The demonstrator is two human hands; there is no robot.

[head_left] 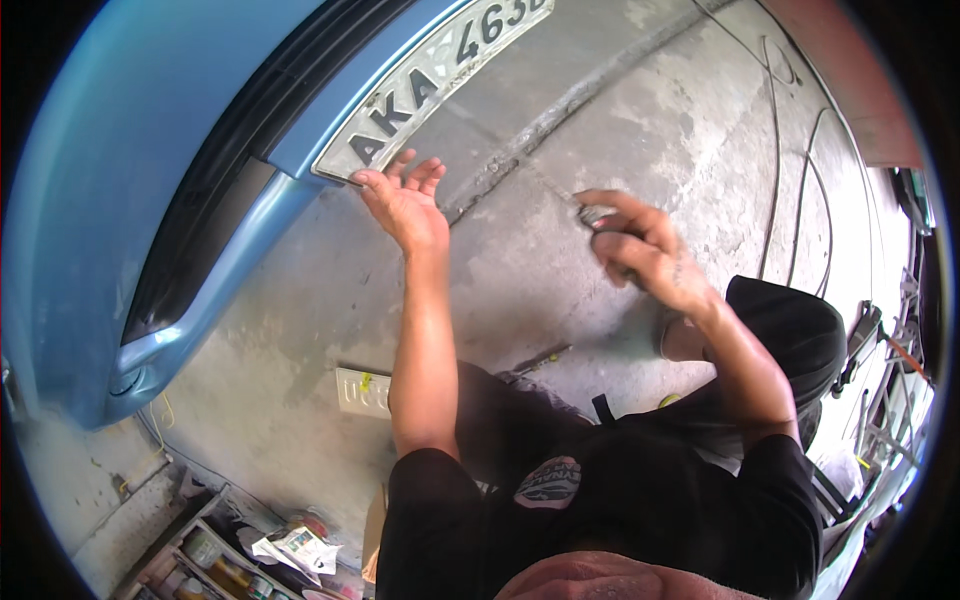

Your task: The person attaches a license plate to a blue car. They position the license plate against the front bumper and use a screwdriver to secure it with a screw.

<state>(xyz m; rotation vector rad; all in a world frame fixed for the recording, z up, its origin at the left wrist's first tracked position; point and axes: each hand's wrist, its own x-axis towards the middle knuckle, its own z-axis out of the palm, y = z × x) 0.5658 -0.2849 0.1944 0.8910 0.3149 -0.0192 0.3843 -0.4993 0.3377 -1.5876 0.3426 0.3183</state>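
Observation:
A blue car bumper (150,180) with a white licence plate (430,85) fills the upper left. My left hand (405,200) is spread open, its fingertips touching the plate's lower corner. To the right, my right hand (640,250) hovers over the concrete floor, fingers curled around a small dark metal object (597,214); what it is cannot be made out. My black shirt and dark trousers fill the bottom of the view.
A white power strip (362,392) lies on the concrete floor (600,110) by my left arm. A shelf with cans and papers (235,560) stands at lower left. Thin cables (790,200) run across the floor at right. Tools and metal frames (890,380) crowd the right edge.

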